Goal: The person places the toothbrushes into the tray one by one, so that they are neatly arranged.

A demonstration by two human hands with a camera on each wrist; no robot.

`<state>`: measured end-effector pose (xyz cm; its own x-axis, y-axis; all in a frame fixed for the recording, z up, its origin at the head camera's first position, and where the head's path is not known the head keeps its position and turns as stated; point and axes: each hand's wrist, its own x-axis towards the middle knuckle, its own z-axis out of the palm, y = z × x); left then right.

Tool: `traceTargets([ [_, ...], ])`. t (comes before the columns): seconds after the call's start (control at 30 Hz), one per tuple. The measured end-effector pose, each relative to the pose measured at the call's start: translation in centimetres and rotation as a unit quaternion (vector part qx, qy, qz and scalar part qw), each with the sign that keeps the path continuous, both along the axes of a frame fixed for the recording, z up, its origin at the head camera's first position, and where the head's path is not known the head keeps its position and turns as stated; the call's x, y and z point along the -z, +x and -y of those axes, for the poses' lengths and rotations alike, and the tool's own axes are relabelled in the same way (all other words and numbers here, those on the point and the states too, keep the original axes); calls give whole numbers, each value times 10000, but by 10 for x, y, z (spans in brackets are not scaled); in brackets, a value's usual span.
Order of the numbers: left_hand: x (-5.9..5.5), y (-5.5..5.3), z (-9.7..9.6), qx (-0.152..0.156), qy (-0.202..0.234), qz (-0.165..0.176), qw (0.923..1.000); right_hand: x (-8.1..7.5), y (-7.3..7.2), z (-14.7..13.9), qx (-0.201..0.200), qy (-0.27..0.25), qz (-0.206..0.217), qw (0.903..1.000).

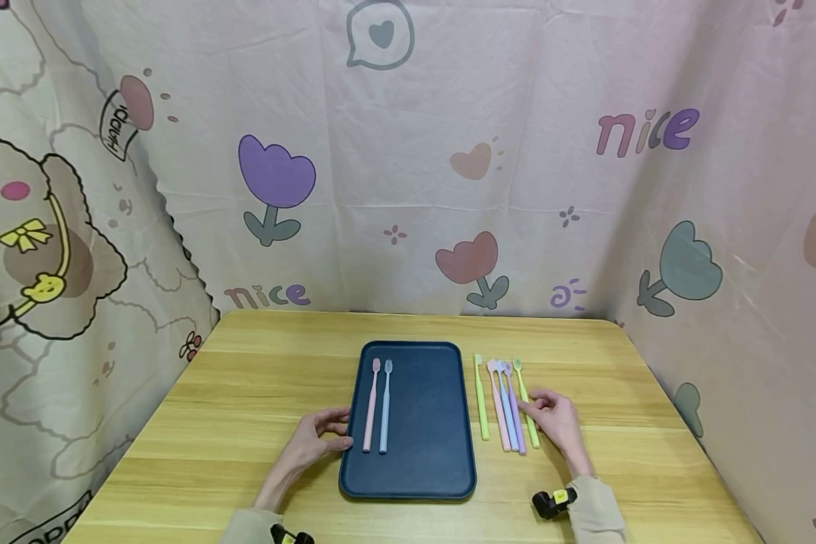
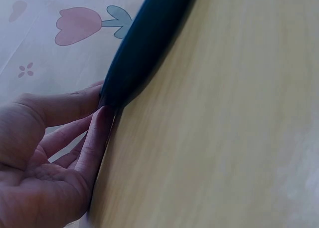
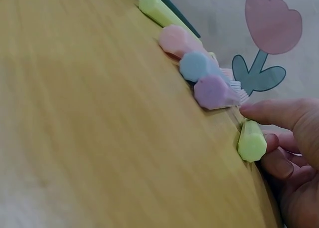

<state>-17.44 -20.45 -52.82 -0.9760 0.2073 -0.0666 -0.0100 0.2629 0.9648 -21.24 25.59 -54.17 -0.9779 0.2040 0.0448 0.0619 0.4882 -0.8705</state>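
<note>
My left hand [image 1: 315, 438] holds the left edge of a dark blue tray [image 1: 427, 423]; in the left wrist view its thumb and fingers pinch the tray's rim [image 2: 142, 48]. Inside the tray, a pink toothbrush [image 1: 370, 412] and a light blue toothbrush [image 1: 385, 412] lie side by side, bristle heads at the far end. To the right of the tray, my right hand [image 1: 556, 419] has thumb and fingers around a yellow-green toothbrush [image 1: 533, 432]. Its handle end [image 3: 252, 147] shows between them in the right wrist view, low against the table.
Just left of my right hand, pink [image 1: 499, 408], blue [image 1: 506, 408] and purple [image 1: 517, 415] toothbrushes lie bunched together. Another yellow-green toothbrush [image 1: 481, 404] lies between them and the tray. Behind the wooden table [image 1: 258, 355] hangs a patterned curtain [image 1: 381, 189].
</note>
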Motion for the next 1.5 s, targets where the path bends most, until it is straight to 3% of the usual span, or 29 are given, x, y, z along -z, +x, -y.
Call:
traceTargets([
  [0.5,0,0,0,-2,1,-17,10000,-1,-3,2,219,452,44,9987],
  [0.83,0,1,0,-20,-37,1,10000,0,-3,6,420,777,-160,9960],
  [1.5,1,0,0,-13,-11,5,10000,-2,-3,3,310,632,-10,9975],
])
